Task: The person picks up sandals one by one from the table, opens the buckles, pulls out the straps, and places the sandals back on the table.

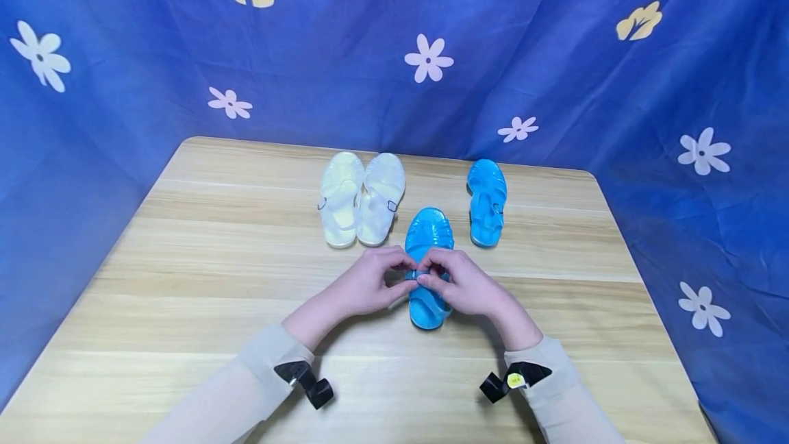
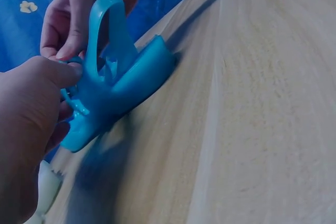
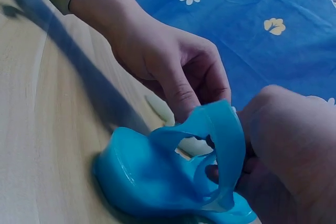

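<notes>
A blue jelly sandal (image 1: pixel 427 245) lies on the wooden table (image 1: pixel 203 279) in front of me, toe pointing away. Both hands meet over its middle. My left hand (image 1: pixel 370 283) pinches the strap from the left, thumb pressed on it. My right hand (image 1: pixel 459 283) pinches the same strap from the right. In the left wrist view the blue sandal (image 2: pixel 121 85) shows its ankle strap arched upward, with my left hand (image 2: pixel 31 124) close in and my right hand (image 2: pixel 73 19) behind. The right wrist view shows the sandal (image 3: pixel 173 177), my right hand (image 3: pixel 289 150) and my left hand (image 3: pixel 168 61).
A second blue sandal (image 1: pixel 487 201) lies farther back on the right. A pair of clear white sandals (image 1: pixel 360 197) lies side by side at the back centre. Blue flowered cloth (image 1: pixel 555 53) hangs behind and around the table.
</notes>
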Demonstrator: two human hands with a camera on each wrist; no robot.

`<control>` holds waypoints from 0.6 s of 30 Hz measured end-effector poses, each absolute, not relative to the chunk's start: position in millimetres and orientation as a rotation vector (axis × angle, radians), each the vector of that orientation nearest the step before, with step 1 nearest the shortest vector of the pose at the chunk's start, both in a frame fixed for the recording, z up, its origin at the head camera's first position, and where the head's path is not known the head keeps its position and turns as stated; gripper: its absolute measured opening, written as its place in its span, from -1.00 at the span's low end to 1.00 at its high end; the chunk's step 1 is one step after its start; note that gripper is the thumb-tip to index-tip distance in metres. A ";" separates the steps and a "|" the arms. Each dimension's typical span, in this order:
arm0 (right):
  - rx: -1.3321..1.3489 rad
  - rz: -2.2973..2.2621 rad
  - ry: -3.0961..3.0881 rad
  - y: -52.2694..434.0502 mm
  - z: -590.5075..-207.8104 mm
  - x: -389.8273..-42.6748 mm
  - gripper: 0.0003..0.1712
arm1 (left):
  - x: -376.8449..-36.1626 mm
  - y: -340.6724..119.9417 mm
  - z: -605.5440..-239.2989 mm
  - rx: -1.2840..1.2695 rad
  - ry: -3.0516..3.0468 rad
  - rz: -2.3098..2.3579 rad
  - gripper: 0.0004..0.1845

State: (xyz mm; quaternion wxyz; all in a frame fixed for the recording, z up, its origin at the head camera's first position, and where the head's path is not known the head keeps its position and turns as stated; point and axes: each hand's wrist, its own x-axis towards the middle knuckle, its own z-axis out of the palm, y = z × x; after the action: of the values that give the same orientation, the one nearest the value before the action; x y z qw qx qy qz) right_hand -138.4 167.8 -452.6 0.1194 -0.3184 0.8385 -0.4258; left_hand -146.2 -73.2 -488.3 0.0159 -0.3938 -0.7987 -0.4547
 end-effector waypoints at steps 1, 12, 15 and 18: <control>-0.898 -1.246 2.444 167.8 -452.2 -138.2 -0.94 | -146.4 -72.5 -488.7 -1.231 -2.479 -1.392 -0.79; -0.788 -1.135 2.423 164.8 -444.5 -140.3 -0.86 | -144.9 -70.7 -489.1 -1.260 -2.418 -1.190 -0.79; -0.793 -1.166 2.399 167.4 -446.0 -140.6 -0.85 | -144.8 -71.4 -489.9 -1.274 -2.396 -1.204 -0.79; -0.782 -1.219 2.369 170.0 -448.7 -140.6 -0.84 | -144.7 -71.4 -490.1 -1.285 -2.390 -1.222 -0.79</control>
State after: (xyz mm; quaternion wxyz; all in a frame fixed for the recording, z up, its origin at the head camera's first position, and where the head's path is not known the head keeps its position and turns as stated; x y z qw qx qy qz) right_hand -140.6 170.0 -448.7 0.1813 -0.2771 0.8391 -0.4316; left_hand -144.7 -71.4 -490.1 0.0827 -0.4303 -0.8003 -0.4092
